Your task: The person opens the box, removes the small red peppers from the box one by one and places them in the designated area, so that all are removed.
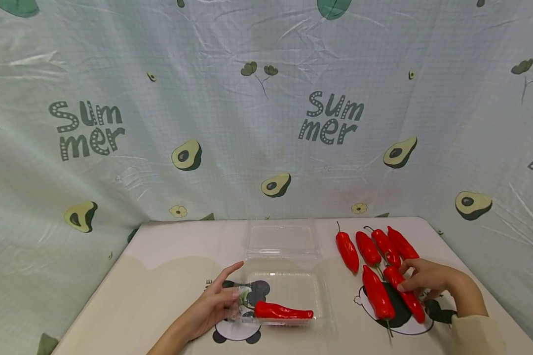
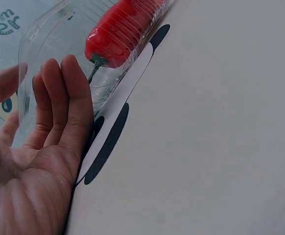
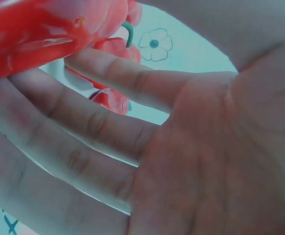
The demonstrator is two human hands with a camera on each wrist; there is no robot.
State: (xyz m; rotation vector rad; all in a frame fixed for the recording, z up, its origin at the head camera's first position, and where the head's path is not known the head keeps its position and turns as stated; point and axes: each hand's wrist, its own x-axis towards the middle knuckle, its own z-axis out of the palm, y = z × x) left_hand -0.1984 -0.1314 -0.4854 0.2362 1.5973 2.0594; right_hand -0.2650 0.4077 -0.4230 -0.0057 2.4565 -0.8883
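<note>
A clear plastic clamshell box (image 1: 323,296) stands in the middle with its lid (image 1: 282,237) folded back. One red pepper (image 1: 281,311) lies along its near side, green stem to the left. My left hand (image 1: 213,304) rests at the box's left end, fingers fairly straight; in the left wrist view its fingertips overlap the clear wall near the pepper's stem. On the right, my right hand (image 1: 428,277) holds another red pepper (image 1: 410,298) between thumb and fingers. The right wrist view shows fingers (image 3: 83,117) stretched against the glossy red pepper (image 3: 39,34).
Several more red peppers lie around the right hand, among them a near one (image 1: 377,293) and a far left one (image 1: 347,252). The white table (image 1: 160,266) has printed panda figures. A patterned cloth (image 1: 231,123) hangs behind and at both sides.
</note>
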